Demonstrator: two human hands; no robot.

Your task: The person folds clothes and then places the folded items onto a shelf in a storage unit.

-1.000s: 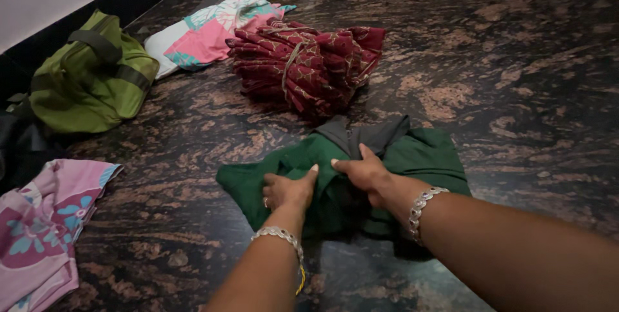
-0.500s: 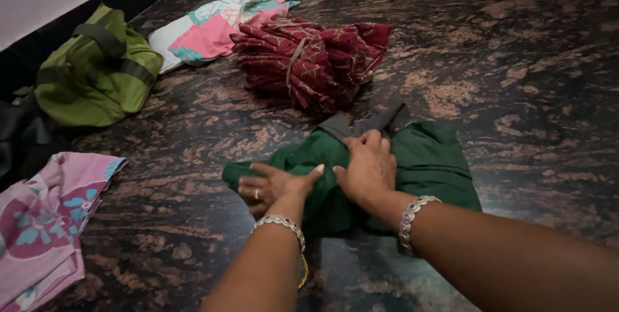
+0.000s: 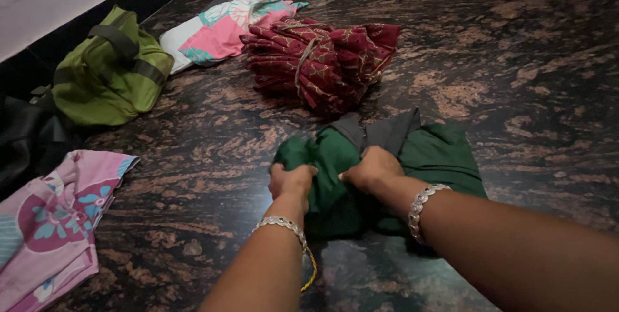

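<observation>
Both hands, left hand (image 3: 291, 181) and right hand (image 3: 372, 169), now bunch the green cloth (image 3: 438, 157), fingers clamped on it

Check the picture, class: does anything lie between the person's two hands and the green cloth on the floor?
Nothing visible does. The left hand and the right hand are both closed directly on the bunched green cloth. The maroon bundle lies beyond it, apart from the hands.

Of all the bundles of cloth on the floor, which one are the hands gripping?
The dark green cloth nearest the camera: both the left hand and right hand clutch it. The maroon patterned bundle and the pink floral cloths lie untouched.
</observation>
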